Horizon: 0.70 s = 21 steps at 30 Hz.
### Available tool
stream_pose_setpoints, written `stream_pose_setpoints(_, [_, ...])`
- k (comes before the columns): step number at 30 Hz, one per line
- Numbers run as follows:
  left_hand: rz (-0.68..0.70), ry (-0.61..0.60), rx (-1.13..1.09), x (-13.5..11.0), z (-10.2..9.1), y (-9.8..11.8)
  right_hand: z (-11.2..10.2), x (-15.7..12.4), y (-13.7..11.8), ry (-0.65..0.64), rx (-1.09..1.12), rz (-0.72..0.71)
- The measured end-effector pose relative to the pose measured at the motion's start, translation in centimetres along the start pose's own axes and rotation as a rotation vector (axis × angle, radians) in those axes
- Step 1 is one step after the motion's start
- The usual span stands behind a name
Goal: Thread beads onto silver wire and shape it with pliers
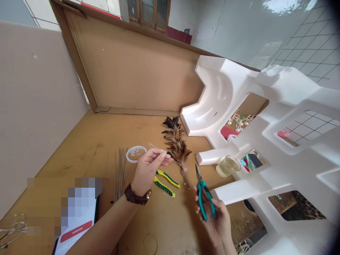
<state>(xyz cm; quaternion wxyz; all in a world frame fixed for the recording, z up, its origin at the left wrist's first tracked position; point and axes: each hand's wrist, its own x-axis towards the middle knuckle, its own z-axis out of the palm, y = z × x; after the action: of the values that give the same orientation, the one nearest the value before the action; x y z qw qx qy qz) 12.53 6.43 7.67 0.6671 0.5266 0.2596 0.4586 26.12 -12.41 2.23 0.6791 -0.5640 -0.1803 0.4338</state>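
While left hand (150, 166) pinches the wire (155, 146) left of the feather bundle (175, 141), wire axis runs to bundle's base. Right hand (212, 216) clenches teal pliers (203, 193), nose just right of base.

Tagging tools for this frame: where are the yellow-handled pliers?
Head view, centre: the yellow-handled pliers lie on the tabletop, right of the left hand pinching a thin wire, below the feather bundle and left of the teal pliers in the right hand.
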Motion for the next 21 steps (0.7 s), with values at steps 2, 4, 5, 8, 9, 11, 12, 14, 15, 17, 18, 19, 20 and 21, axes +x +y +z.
stream_pose_setpoints(2, [0.038, 0.007, 0.003, -0.2, 0.3, -0.1, 0.5, -1.1, -0.8, -0.091, 0.241, 0.006])
stream_pose_setpoints(4, [0.084, 0.016, 0.023, -0.4, 0.7, -0.4, 1.5, -2.1, -1.2, -0.18, 0.35, 0.042])
stream_pose_setpoints(5, [0.104, 0.021, 0.033, -0.6, 0.9, -0.5, 2.1, -2.6, -1.3, -0.231, 0.369, 0.055])
stream_pose_setpoints(8, [0.142, 0.033, 0.046, -1.2, 1.5, -0.9, 3.8, -3.4, -0.9, -0.308, 0.32, 0.022])
stream_pose_setpoints(9, [0.155, 0.036, 0.049, -1.4, 1.6, -1.1, 4.2, -3.5, -0.7, -0.315, 0.302, 0.01])
stream_pose_setpoints(11, [0.188, 0.04, 0.058, -1.8, 1.9, -1.4, 4.6, -3.3, -0.2, -0.328, 0.269, 0.004])
stream_pose_setpoints(12, [0.207, 0.043, 0.062, -2.0, 2.0, -1.5, 4.7, -3.2, 0.0, -0.333, 0.253, 0.002])
stream_pose_setpoints(14, [0.244, 0.047, 0.066, -2.3, 2.3, -1.8, 4.6, -2.7, 0.3, -0.345, 0.232, -0.001])
stream_pose_setpoints(15, [0.263, 0.048, 0.068, -2.5, 2.3, -1.9, 4.4, -2.5, 0.3, -0.361, 0.236, 0.0])
stream_pose_setpoints(17, [0.299, 0.048, 0.08, -2.7, 2.5, -2.1, 4.1, -2.1, 0.4, -0.409, 0.27, 0.011])
stream_pose_setpoints(18, [0.314, 0.047, 0.089, -2.8, 2.5, -2.1, 3.9, -2.0, 0.4, -0.434, 0.289, 0.018])
stream_pose_setpoints(19, [0.327, 0.044, 0.099, -2.8, 2.6, -2.2, 3.8, -1.9, 0.4, -0.456, 0.303, 0.023])
stream_pose_setpoints(20, [0.336, 0.04, 0.11, -2.9, 2.6, -2.2, 3.7, -1.8, 0.4, -0.471, 0.31, 0.024])
stream_pose_setpoints(21, [0.342, 0.036, 0.121, -2.9, 2.6, -2.2, 3.6, -1.8, 0.4, -0.478, 0.311, 0.024])
